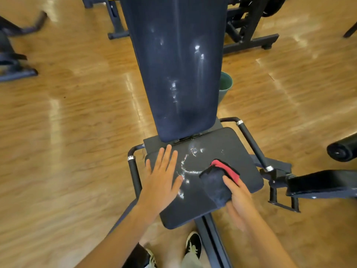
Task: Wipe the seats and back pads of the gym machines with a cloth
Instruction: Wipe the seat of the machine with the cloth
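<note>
A gym machine stands in front of me with a dark seat pad (228,149) and a tall navy back pad (173,60). Both carry shiny wet streaks and droplets. My left hand (162,175) lies flat on the seat's left side, fingers straight and spread. My right hand (239,198) grips a folded dark cloth with a red edge (218,180) and holds it against the right half of the seat, beside the wet trail.
Black side handles (251,140) with silver rings flank the seat. A green bucket (225,84) stands behind the back pad on the right. Other machine frames (249,33) and a roller pad (342,149) surround me on the wooden floor. My shoes (193,246) show below.
</note>
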{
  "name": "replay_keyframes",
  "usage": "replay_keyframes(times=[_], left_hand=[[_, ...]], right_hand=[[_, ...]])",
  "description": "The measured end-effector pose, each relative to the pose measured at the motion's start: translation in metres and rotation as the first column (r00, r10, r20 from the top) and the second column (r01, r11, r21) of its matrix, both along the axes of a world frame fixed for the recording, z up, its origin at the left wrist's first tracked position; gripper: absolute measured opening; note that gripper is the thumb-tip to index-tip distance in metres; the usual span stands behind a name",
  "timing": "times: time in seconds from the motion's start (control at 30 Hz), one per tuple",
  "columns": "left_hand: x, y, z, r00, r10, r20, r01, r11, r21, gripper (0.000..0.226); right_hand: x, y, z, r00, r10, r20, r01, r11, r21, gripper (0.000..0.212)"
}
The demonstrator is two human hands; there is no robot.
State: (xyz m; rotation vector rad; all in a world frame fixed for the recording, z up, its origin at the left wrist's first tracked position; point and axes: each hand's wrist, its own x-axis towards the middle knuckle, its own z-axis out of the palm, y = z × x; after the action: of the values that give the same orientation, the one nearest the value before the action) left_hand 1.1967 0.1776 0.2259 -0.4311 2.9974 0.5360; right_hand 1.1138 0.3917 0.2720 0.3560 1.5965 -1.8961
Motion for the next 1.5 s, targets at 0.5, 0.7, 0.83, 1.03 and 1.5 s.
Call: replay_keyframes(times=[0.5, 0.7, 0.83, 1.03, 1.5], left_hand=[[-0.015, -0.018, -0.099, 0.983, 0.173, 0.061, -0.172, 0.985, -0.02, 0.077], [-0.004, -0.021, -0.121, 0.975, 0.197, 0.106, -0.196, 0.98, -0.019, 0.076], [-0.008, -0.02, -0.121, 0.979, 0.181, 0.094, -0.178, 0.983, -0.037, 0.076], [-0.013, -0.017, -0.119, 0.987, 0.151, 0.062, -0.148, 0.987, -0.056, 0.076], [-0.011, -0.02, -0.128, 0.989, 0.137, 0.055, -0.136, 0.99, -0.023, 0.072]], right_hand=[[-0.073, -0.08, -0.163, 0.737, 0.589, -0.33, -0.291, 0.719, 0.631, 0.047], [-0.057, -0.092, -0.198, 0.553, 0.72, -0.42, -0.243, 0.621, 0.745, 0.065], [-0.059, -0.091, -0.205, 0.441, 0.798, -0.411, -0.196, 0.532, 0.824, 0.062], [-0.063, -0.092, -0.198, 0.334, 0.881, -0.335, -0.026, 0.364, 0.931, 0.065], [-0.062, -0.091, -0.211, 0.349, 0.871, -0.347, -0.13, 0.412, 0.902, 0.068]])
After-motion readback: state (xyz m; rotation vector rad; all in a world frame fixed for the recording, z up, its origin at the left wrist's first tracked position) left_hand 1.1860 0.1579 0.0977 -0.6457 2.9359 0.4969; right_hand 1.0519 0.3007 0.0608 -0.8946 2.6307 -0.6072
